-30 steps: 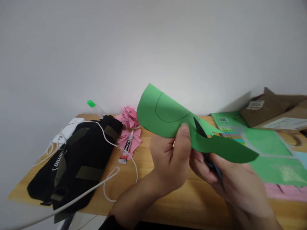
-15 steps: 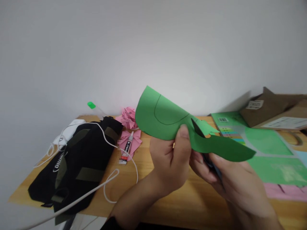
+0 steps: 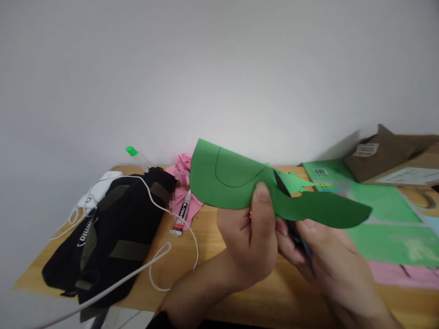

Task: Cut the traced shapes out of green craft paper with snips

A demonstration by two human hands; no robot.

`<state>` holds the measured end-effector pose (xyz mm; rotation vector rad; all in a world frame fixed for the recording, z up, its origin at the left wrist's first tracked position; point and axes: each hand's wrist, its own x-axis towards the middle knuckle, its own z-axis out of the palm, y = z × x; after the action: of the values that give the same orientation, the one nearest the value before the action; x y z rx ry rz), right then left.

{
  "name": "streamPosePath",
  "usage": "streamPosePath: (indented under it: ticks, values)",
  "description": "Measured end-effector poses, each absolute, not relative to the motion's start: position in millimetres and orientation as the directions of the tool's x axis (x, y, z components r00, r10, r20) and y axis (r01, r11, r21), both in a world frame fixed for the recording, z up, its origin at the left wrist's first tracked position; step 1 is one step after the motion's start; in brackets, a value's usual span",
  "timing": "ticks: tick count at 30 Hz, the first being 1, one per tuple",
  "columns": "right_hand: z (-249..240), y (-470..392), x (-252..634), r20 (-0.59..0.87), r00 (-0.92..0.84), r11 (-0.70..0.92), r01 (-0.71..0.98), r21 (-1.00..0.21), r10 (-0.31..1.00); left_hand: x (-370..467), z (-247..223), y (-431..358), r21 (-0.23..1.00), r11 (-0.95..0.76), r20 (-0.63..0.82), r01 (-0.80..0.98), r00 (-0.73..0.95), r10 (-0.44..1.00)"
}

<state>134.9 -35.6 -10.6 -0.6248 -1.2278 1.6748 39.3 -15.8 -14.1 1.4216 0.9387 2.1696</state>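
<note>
Between thumb and fingers, my left hand pinches a curled sheet of green paper that bears a drawn dark curved line. My right hand is closed around dark-handled scissors, whose dark blade shows at the cut in the paper. The rest of the scissors is mostly hidden behind the sheet and my fingers. A partly cut strip of the paper hangs out over my right hand, and a jagged lighter green part shows behind the blade.
On the wooden table, a black bag with a white cable across it lies left. Nearby are crumpled pink paper and a glue tube. Right are a green package and a cardboard box.
The green paper has tilted, its left end dropping lower and shifting left. Both hands have moved slightly with it. The scissors stay at the cut.
</note>
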Motion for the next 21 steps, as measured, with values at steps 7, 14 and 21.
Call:
streamPosePath:
  ticks: [7, 14, 21]
  values:
    - [-8.0, -35.3, 130.5, 0.107, -0.400, -0.090, -0.442, -0.892, 0.910, 41.5, -13.6, -17.1, 0.712, -0.702, 0.648, 0.034, -0.416, 0.638]
    - [-4.3, -34.4, 125.3, 0.075, -0.394, -0.103, -0.410, -0.906, 0.916, 43.8, -11.5, -21.4, 0.752, -0.648, 0.559, -0.118, -0.407, 0.723]
    - [-4.6, -34.5, 121.2, 0.077, -0.367, -0.080, -0.393, -0.916, 0.927, 49.4, -8.9, -19.7, 0.740, -0.622, 0.495, -0.255, -0.419, 0.761]
